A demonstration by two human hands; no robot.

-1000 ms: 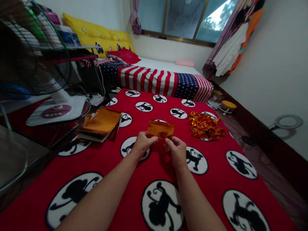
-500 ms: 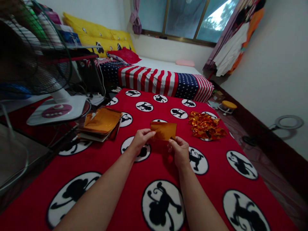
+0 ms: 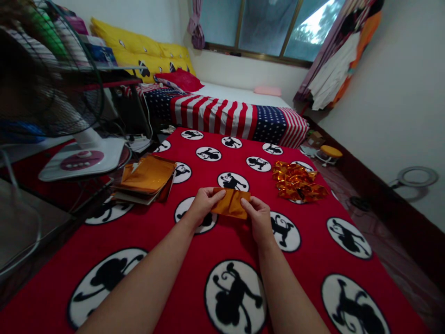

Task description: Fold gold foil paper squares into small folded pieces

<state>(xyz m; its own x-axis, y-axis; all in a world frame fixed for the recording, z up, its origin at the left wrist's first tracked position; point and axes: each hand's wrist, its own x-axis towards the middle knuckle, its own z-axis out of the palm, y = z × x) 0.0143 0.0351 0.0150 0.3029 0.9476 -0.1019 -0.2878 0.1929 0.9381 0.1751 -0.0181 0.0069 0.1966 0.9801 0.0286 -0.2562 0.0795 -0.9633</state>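
Gold sheet lower in view than before — left hand, right hand in pinch grips at opposite ends

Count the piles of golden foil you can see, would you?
2: a stack of flat sheets left of the left hand, and a heap of crinkled pieces right of the right hand. The golden piece held in both hands is separate.

yellow cushion, flag-patterned bed cover, white fan base, yellow-topped stool
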